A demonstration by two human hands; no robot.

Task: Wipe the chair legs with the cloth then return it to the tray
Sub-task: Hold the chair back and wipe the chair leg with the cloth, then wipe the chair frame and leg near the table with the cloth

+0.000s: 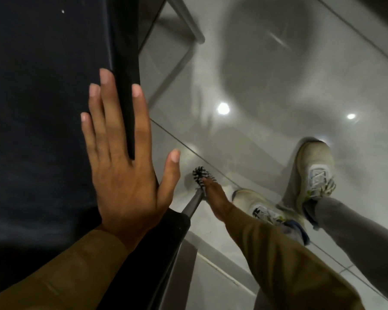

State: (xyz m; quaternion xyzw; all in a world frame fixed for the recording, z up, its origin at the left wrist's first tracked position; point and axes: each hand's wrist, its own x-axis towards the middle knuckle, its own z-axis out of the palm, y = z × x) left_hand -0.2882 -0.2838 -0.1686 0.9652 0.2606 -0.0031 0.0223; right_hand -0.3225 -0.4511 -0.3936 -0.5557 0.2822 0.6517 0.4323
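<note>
left hand [121, 162] flat on chair [43, 108] edge; right hand [215, 198] presses cloth [202, 175] on leg [192, 205].

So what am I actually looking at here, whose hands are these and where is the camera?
There is no machine here. A person wears a wide-angle camera on the head, so you look down along their arms. The left hand lies flat and open on the dark chair seat. The right hand reaches down beside the near chair leg and presses a black-and-white striped cloth against its lower end. Another chair leg shows at the top. Below is a glossy tiled floor with the person's two light shoes. No tray is in view.
</note>
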